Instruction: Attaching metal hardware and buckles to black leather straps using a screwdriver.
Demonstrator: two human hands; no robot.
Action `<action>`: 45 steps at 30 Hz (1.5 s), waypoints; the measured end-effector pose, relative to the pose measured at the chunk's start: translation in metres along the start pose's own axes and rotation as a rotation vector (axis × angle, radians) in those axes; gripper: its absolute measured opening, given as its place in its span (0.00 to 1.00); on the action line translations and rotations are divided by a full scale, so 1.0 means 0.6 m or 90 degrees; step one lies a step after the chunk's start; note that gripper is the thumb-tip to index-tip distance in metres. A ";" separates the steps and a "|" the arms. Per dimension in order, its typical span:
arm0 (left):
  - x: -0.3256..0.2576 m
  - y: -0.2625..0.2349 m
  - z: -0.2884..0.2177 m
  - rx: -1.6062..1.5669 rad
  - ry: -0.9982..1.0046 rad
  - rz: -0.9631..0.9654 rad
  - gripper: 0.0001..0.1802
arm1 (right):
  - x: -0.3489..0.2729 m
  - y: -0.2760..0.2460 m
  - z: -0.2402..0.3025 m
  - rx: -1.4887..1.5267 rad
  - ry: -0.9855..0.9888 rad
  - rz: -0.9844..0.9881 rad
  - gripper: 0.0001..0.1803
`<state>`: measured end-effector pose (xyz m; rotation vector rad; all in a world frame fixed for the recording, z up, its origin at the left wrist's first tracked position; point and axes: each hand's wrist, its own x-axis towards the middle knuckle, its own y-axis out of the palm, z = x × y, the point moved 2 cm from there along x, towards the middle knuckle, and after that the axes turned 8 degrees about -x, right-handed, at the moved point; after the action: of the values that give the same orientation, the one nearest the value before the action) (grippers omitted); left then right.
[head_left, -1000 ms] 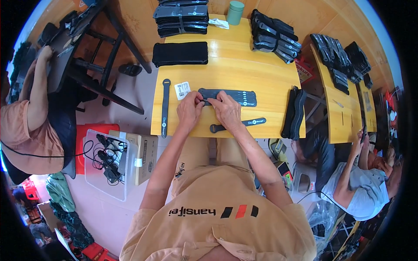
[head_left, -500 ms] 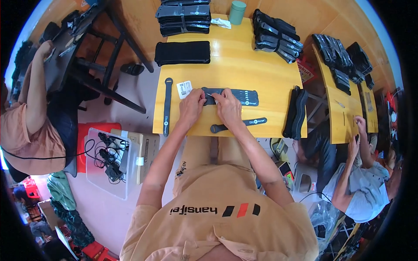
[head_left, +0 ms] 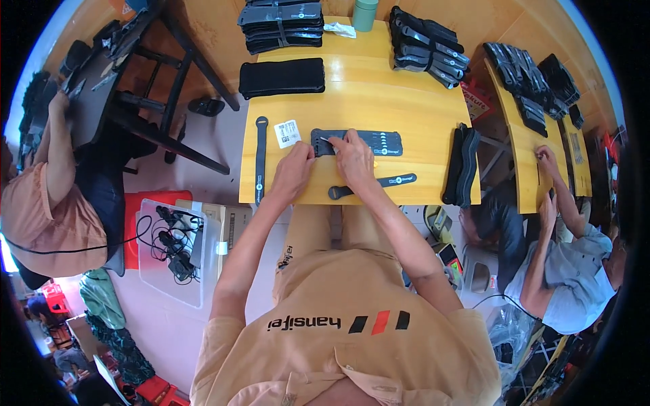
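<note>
A flat set of dark grey straps [head_left: 374, 141] with white marks lies crosswise on the yellow table in front of me. Over it, my right hand [head_left: 354, 160] pinches a slim tool [head_left: 325, 139] whose pale metal tip points left onto the straps. A small yellow bit shows by that hand's outer edge, perhaps the tool's handle. My left hand [head_left: 294, 170] is curled at the lower left corner of the straps; whatever its fingertips hold is hidden. Nearer me is a loose strap [head_left: 374, 186], partly under my right wrist. Another strap [head_left: 261, 161] stretches lengthwise at the left.
A white label [head_left: 287, 134] lies left of the straps. Black strap bundles [head_left: 282, 77] stand at the back left, more [head_left: 429, 47] at the back right, and one [head_left: 462, 164] at the right edge. A green canister [head_left: 365, 15] stands at the back. Co-workers sit on both sides.
My left hand has drawn back slightly toward me, off the straps' left end. The right hand keeps its tool tip over the straps. The view has shifted a little.
</note>
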<state>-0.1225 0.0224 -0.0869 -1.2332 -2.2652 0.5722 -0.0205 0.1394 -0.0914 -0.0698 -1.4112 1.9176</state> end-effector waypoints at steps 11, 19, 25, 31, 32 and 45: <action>-0.244 -0.100 0.018 -0.268 -0.407 0.092 0.03 | -0.004 -0.003 0.002 -0.003 0.039 0.011 0.17; -0.303 -0.084 0.091 0.126 -0.352 0.007 0.07 | -0.005 -0.100 -0.016 0.152 0.015 -0.134 0.14; -0.179 -0.041 -0.019 -0.288 -0.392 0.084 0.13 | -0.065 -0.173 -0.146 0.142 0.242 -0.102 0.12; -0.090 0.052 -0.087 -0.005 -0.142 -0.096 0.13 | -0.136 -0.172 -0.178 -0.013 0.238 0.045 0.12; -0.085 0.058 -0.095 0.102 -0.088 -0.118 0.13 | -0.141 -0.165 -0.179 0.014 0.250 0.042 0.11; -0.066 0.030 -0.029 -0.528 -0.314 0.089 0.09 | -0.147 -0.160 -0.212 0.516 0.456 0.193 0.05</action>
<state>-0.0818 -0.0001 -0.0923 -1.7869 -2.9959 -0.0781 0.1508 0.2012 -0.0928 -0.5399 -0.1227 2.2438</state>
